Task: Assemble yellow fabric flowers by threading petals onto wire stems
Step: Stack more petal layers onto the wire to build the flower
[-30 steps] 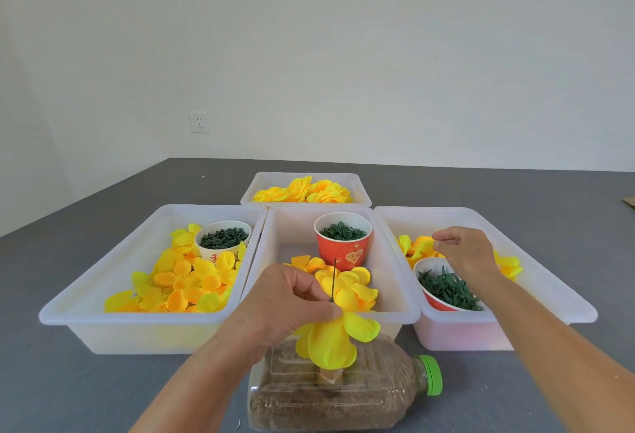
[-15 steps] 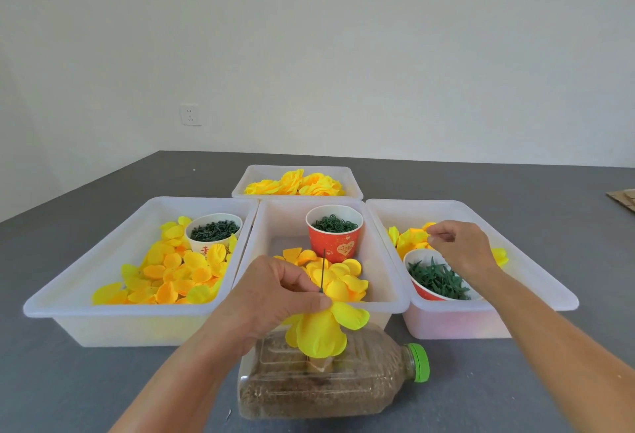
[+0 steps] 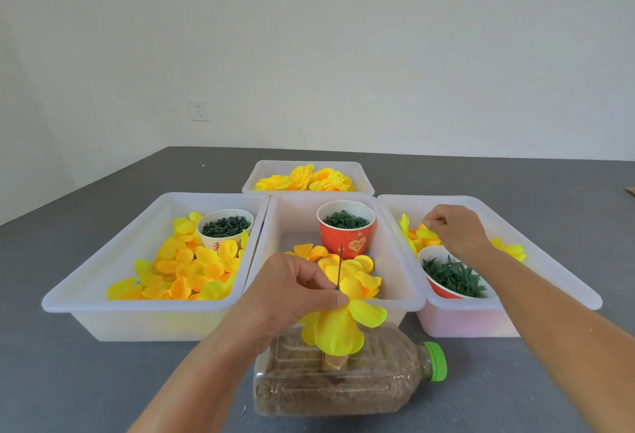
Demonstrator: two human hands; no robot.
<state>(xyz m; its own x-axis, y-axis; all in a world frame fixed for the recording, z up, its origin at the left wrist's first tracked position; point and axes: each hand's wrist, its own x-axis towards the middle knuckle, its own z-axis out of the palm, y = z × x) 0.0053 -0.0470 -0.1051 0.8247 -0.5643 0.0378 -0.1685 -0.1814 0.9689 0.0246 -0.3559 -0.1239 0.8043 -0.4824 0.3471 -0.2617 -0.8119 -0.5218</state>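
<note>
I see the left hand [image 3: 292,290] pinching yellow petals [image 3: 338,328] onto a thin wire stem [image 3: 340,267] that stands upright above a bottle lying on its side [image 3: 343,384]. The right hand [image 3: 455,230], fingers curled, pinches a loose petal [image 3: 426,234] inside the right bin [image 3: 515,322], beside a cup of green leaves [image 3: 453,278].

Grey table [image 3: 86,381] with four white bins [image 3: 103,309] and a sideways, green-capped bottle [image 3: 343,388].
</note>
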